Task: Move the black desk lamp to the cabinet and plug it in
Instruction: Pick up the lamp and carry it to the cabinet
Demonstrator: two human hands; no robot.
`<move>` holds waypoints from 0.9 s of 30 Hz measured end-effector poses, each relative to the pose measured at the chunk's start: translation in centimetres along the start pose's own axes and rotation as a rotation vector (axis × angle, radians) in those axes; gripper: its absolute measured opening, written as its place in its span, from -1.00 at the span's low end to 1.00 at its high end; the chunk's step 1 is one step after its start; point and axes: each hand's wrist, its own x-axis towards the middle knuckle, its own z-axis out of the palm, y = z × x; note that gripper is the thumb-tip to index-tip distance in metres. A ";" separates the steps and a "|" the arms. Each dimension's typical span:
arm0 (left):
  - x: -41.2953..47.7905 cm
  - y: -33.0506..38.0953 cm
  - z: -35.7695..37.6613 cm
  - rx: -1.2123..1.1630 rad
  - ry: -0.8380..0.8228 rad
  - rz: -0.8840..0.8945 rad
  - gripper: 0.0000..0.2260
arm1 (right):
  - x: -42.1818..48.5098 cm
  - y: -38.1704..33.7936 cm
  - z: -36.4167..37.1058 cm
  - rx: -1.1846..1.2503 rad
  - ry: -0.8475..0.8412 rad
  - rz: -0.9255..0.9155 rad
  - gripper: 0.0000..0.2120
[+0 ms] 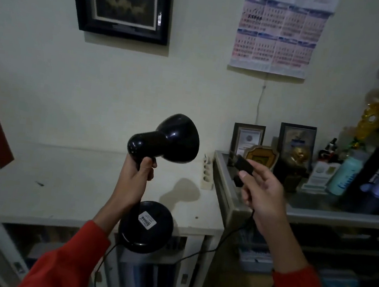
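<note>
My left hand [133, 181] grips the neck of the black desk lamp [172, 139] and holds it in the air above the white cabinet [62, 188]. The shade points up and to the right, and the round base [149, 228] with a white sticker hangs below my wrist. My right hand [260, 193] pinches the lamp's black plug [243, 165] between thumb and fingers. The black cord [195, 254] droops from the plug to the base. A white power strip [207, 173] hangs on the wall just left of the plug.
A glass-topped display case [226, 184] stands to the right, crowded with framed certificates, a plaque, a trophy and bottles. A framed picture [121, 5] and a calendar [279, 33] hang on the wall. The cabinet's lower shelves hold books.
</note>
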 end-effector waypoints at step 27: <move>20.4 -23.0 2.4 -0.036 -0.223 -0.140 -0.70 | 25.1 12.5 7.2 -0.065 0.260 0.101 -0.78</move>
